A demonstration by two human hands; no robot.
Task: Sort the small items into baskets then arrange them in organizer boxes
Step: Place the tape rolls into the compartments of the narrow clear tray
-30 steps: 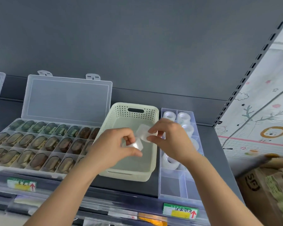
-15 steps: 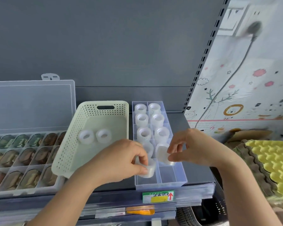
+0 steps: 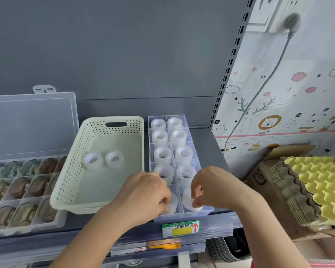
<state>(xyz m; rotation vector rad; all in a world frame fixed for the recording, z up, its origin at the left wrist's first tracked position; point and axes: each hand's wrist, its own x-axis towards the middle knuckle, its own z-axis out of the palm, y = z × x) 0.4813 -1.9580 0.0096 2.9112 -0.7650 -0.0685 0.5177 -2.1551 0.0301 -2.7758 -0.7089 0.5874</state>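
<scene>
A clear organizer box [image 3: 191, 214] with two columns of compartments stands on the grey shelf, with white tape rolls [image 3: 162, 154] upright in its cells. My left hand [image 3: 143, 194] grips a white tape roll [image 3: 172, 206] in the nearest left compartment. My right hand [image 3: 211, 187] holds another white tape roll [image 3: 188, 200] in the nearest right compartment. To the left, a cream perforated basket [image 3: 66, 190] holds two more tape rolls [image 3: 93, 160].
A larger clear organizer [image 3: 27, 225] full of brownish oval items, lid raised, sits at the far left. A cardboard box with yellow egg-crate foam [image 3: 317, 188] stands at the right. A green and yellow price label [image 3: 180, 228] hangs on the shelf's front edge.
The view swung right and down. Both hands moved from over the basket to the organizer's nearest compartments, lowering a tape roll into each.
</scene>
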